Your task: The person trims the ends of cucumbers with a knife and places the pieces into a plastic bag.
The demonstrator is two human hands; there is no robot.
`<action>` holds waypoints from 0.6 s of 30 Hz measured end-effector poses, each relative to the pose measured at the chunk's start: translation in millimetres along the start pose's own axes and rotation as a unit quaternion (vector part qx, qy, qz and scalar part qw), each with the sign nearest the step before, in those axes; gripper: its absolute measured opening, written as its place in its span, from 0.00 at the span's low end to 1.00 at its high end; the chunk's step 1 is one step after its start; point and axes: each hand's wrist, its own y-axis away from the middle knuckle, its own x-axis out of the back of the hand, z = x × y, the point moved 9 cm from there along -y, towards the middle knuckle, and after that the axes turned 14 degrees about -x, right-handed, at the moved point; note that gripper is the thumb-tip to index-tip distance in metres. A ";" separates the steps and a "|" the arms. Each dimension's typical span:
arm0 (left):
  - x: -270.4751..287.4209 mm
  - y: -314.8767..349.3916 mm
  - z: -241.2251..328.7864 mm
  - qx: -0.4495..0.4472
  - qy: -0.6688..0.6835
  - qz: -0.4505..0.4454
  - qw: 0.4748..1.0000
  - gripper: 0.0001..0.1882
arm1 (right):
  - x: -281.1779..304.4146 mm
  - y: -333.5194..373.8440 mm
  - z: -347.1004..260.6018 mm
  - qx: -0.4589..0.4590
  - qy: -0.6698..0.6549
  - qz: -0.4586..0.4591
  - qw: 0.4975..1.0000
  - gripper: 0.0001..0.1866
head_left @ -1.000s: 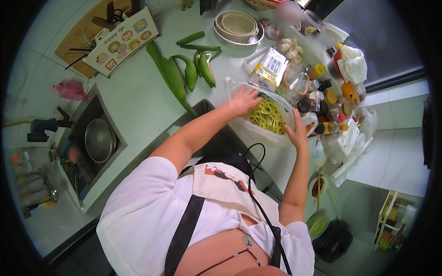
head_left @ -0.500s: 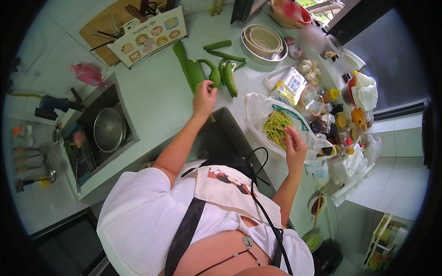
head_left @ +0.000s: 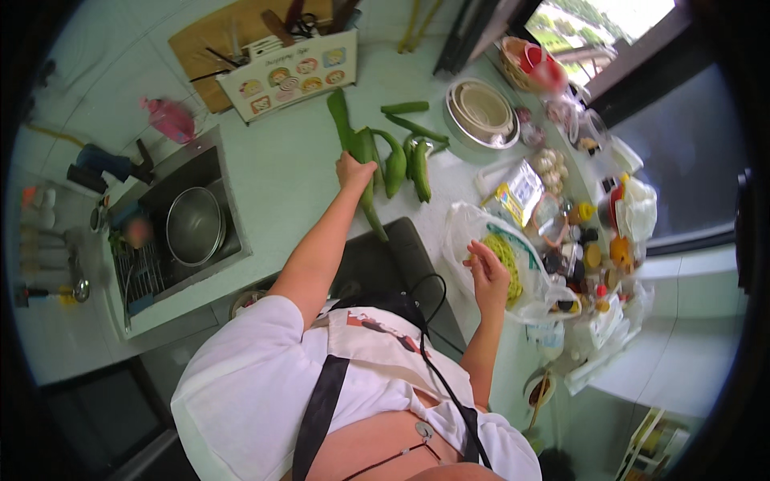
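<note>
My left hand (head_left: 355, 171) is closed around a long, flat, leaf-like green vegetable (head_left: 365, 146) that lies on the counter. The vegetable's lower end (head_left: 375, 220) reaches the counter's front edge. Just right of that hand are a curved green gourd-like vegetable (head_left: 394, 170) and another long green one (head_left: 421, 172). Over the near left side of a white plastic bag (head_left: 459, 232) hangs my right hand (head_left: 486, 271), empty, its fingers apart and slightly bent. Pale green shredded strips (head_left: 507, 255) fill the bag, partly hidden by this hand.
Behind the vegetables stands a white knife rack (head_left: 293, 76). Nested bowls (head_left: 483, 112) sit at the back right. Sauce bottles and jars (head_left: 592, 255) crowd the right side, near garlic bulbs (head_left: 549, 170). A sink (head_left: 230, 240) with a metal bowl (head_left: 195, 226) is at left.
The whole view has shifted. My left hand has come down onto the long flat vegetable and closed on it. My right hand has moved left, toward the bag's near edge.
</note>
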 end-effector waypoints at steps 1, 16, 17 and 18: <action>0.1 -4.5 -16.1 0.042 0.138 0.001 0.990 0.31 | -3.2 -4.0 -4.8 -0.002 -0.005 -0.004 1.000 0.13; 211.0 76.9 2.3 0.006 0.514 -0.007 0.858 0.29 | -215.6 -108.7 -168.0 0.123 0.000 -0.174 0.977 0.11; 219.5 75.0 4.0 0.002 0.518 -0.003 0.856 0.29 | -229.6 -118.3 -172.8 0.116 -0.013 -0.188 0.975 0.12; 224.8 71.9 4.4 -0.001 0.526 0.005 0.850 0.29 | -242.2 -129.3 -178.6 0.110 -0.020 -0.203 0.973 0.12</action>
